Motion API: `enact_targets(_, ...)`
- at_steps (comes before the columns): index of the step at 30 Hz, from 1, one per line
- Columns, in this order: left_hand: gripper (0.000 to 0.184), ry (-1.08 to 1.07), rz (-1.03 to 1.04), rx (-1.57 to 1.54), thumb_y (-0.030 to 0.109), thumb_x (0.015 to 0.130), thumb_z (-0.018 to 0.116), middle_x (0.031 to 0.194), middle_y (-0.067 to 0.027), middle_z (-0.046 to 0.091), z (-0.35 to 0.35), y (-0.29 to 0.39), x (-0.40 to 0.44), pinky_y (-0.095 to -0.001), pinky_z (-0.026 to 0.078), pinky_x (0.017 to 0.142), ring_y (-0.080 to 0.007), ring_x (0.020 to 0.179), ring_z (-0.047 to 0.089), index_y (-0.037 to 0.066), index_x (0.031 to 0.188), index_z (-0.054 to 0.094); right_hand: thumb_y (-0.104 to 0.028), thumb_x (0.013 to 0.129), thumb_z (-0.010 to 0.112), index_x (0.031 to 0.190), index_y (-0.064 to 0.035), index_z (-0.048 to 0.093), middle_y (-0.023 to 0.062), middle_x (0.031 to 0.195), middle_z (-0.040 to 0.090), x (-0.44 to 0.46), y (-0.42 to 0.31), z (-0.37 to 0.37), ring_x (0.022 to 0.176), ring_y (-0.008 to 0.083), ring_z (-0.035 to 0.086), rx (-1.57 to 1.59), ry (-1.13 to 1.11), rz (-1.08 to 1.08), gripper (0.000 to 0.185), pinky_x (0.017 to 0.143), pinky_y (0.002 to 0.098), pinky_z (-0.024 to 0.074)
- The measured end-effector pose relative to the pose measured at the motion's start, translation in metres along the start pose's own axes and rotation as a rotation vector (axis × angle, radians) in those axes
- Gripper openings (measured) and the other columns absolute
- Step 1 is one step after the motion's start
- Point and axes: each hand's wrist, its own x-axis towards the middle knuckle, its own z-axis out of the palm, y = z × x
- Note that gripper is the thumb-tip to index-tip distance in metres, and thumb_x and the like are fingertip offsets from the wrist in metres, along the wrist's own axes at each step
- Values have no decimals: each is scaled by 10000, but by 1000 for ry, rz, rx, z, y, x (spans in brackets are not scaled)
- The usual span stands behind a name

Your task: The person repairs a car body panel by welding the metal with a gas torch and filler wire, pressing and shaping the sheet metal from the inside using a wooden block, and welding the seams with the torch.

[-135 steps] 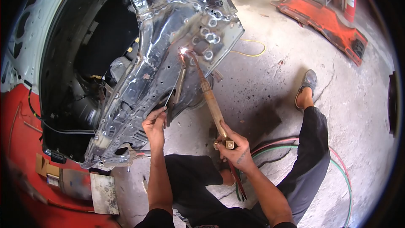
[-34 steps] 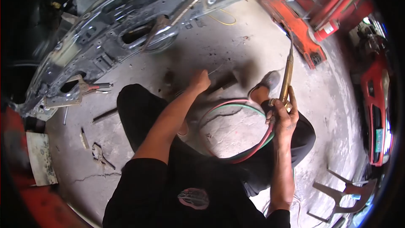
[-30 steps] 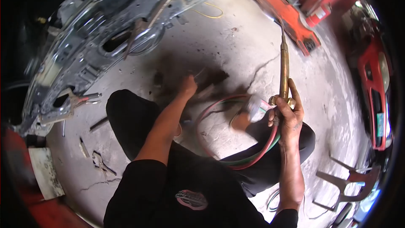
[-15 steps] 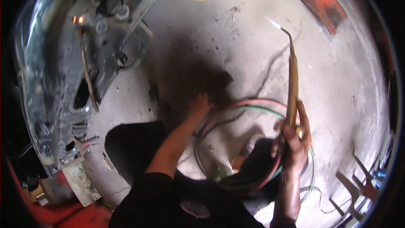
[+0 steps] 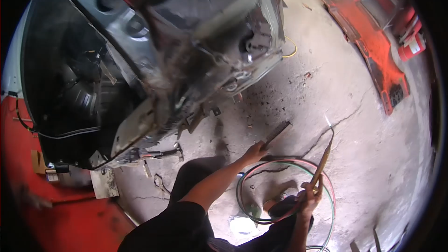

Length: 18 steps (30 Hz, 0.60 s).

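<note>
Torch [image 5: 323,164]: right hand [image 5: 310,198] curled round; likely stiff; grip here, nozzle [image 5: 332,137] beyond fingers
Brush [image 5: 278,133]: left hand [image 5: 254,153] closed round; likely light

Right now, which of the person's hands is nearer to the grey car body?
Left. The left hand, gripping a brush-like tool, is below and right of the car body in the picture, not touching it; the right hand, holding the torch, is farther right and lower.

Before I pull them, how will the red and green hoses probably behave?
The hoses probably bend easily, since they curve in loops. They may spring slightly, as the loops look round. They could snag where strands overlap.
</note>
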Motion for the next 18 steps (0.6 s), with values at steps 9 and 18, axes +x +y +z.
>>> enact_targets(9,355,44,-170,-354,203,904,709,804,-133,596,-102,144,-140,-447,516,764,-340,812,640,-8,1148,562,-135,897,690,1584,-40,314,84,767,662,-89,-39,2,462,134,564,7,136,213,789,394,260,464)
enact_targets(18,614,80,-40,-478,102,855,800,1131,-98,672,-222,233,-360,-346,534,906,-183,1043,651,22,1407,543,-263,1010,624,1589,-91,326,113,834,678,-107,-146,3,447,118,534,-159,-14,161,673,397,261,475)
